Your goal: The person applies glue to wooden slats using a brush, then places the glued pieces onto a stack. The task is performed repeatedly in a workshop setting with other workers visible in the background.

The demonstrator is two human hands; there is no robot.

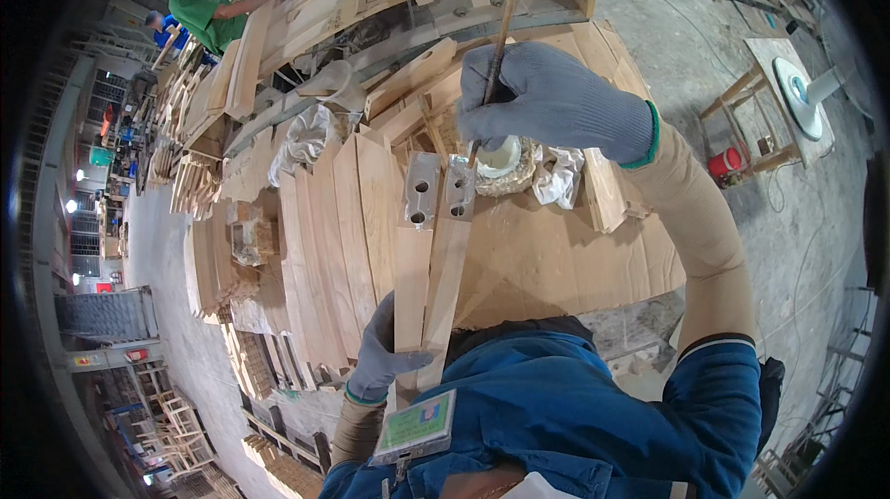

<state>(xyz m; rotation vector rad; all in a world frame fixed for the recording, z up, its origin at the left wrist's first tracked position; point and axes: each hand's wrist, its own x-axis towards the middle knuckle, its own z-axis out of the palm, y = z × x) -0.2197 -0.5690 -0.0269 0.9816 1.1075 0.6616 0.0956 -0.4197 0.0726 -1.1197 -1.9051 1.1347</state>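
Note:
My left hand (378, 355), in a grey glove, is closed round the lower ends of two pale wooden slats held side by side. Both the left slat (413, 281) and the right slat (449, 267) have two round holes and a shiny, wet-looking coating at their upper ends. My right hand (556, 96), gloved too, grips a thin wooden stick (505, 22) between thumb and fingers. The stick's lower tip comes down at the right slat's top end, near its holes. Just beyond, a round crusted pot (501, 161) with whitish contents stands partly behind my right hand.
Several wooden boards (324, 240) lie side by side on the left of the cardboard-covered table (565, 267). Crumpled white plastic (556, 176) lies beside the pot. Across the table a person in green (199, 12) reaches toward stacked wood. A wooden stand (769, 82) is at right.

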